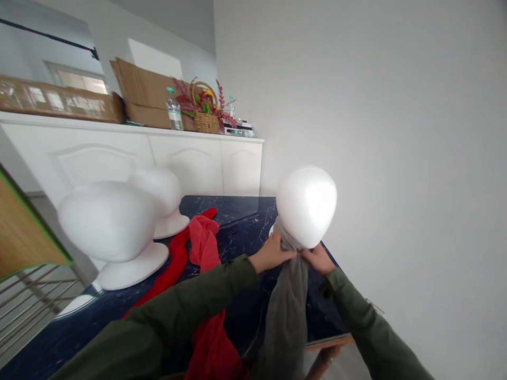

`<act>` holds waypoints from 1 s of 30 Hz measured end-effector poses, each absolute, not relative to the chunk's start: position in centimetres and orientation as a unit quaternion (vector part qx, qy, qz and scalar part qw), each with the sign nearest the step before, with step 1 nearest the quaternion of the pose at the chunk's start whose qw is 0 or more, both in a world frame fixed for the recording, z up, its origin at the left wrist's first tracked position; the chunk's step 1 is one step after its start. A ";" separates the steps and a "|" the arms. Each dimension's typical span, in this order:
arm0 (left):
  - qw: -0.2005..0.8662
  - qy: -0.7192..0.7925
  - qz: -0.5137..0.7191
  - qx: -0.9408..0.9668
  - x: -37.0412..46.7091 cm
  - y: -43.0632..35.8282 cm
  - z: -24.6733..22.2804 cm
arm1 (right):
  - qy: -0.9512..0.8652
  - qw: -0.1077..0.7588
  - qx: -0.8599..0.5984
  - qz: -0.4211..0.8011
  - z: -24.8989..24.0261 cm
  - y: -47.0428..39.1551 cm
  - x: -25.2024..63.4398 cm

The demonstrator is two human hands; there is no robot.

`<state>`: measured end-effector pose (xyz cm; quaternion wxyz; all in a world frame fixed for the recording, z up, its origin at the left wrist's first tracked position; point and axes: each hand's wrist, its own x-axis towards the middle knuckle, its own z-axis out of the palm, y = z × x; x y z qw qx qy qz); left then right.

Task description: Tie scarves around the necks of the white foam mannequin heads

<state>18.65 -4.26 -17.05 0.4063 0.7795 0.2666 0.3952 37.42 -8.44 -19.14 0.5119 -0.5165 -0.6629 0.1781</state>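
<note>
- Grey scarf point(287, 311), the thing both hands work on, is wrapped at the neck of a white foam head point(307, 206) and hangs down from there in one long bunched tail toward the near edge of the dark marbled table point(237, 216).
- That table runs from the white wall on the right back to a white cabinet point(158, 158); its dark blue top is veined with pale streaks.
- On the cabinet top stand flattened cardboard boxes point(142, 95), a clear water bottle point(174, 110) and a wicker basket point(206, 120) filled with red and yellow flowers.
- Two more white foam heads stand to the left: the nearer foam head point(109, 227) on its round base, and a farther foam head point(158, 192) partly hidden behind it.
- A red scarf point(202, 264) lies loose across the table between those heads and the person's left forearm, trailing toward the near edge.
- Left hand point(273, 253), in an olive sleeve, is closed on the grey scarf just under the foam head, fingers curled into the cloth.
- Right hand point(319, 258), likewise sleeved, pinches the same gathered cloth from the other side, so the two hands meet at the neck.
</note>
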 end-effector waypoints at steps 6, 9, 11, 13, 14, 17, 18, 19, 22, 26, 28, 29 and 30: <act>0.423 0.277 0.408 0.760 27.9 5.0 -14.9 | -0.589 0.531 -0.596 0.126 -16.3 3.1 45.6; 0.420 0.297 0.391 0.763 29.6 8.8 -16.2 | -0.576 0.525 -0.618 0.109 -18.0 6.6 46.9; 0.416 0.317 0.377 0.764 29.8 10.9 -17.6 | -0.576 0.516 -0.626 0.104 -19.7 8.2 47.1; 0.410 0.344 0.361 0.764 29.6 12.6 -19.3 | -0.578 0.504 -0.633 0.105 -21.4 9.4 47.1; 0.406 0.359 0.353 0.762 29.4 13.3 -20.1 | -0.577 0.499 -0.638 0.107 -22.1 10.0 47.1; 0.393 0.401 0.331 0.759 28.7 14.5 -22.1 | -0.576 0.487 -0.647 0.111 -23.8 11.4 46.9; 0.387 0.409 0.328 0.758 28.6 14.6 -22.5 | -0.575 0.487 -0.649 0.108 -24.1 11.6 46.7; 0.382 0.416 0.326 0.758 28.5 14.6 -22.8 | -0.571 0.488 -0.653 0.101 -24.3 11.4 46.5; 0.370 0.427 0.320 0.760 28.0 13.9 -23.0 | -0.549 0.499 -0.667 0.070 -24.5 8.9 44.9; 0.376 0.435 0.273 0.771 25.5 10.3 -22.6 | -0.714 0.410 -0.557 0.111 -24.7 1.1 42.5; 0.393 0.427 0.226 0.782 23.0 6.9 -21.9 | -0.799 0.323 -0.464 0.203 -24.9 -2.6 42.3; 0.407 0.418 0.201 0.787 21.4 4.8 -21.3 | -0.810 0.296 -0.448 0.236 -24.9 -4.0 42.6; 0.418 0.402 0.176 0.795 19.5 2.5 -20.6 | -0.806 0.284 -0.457 0.247 -24.9 -5.0 43.2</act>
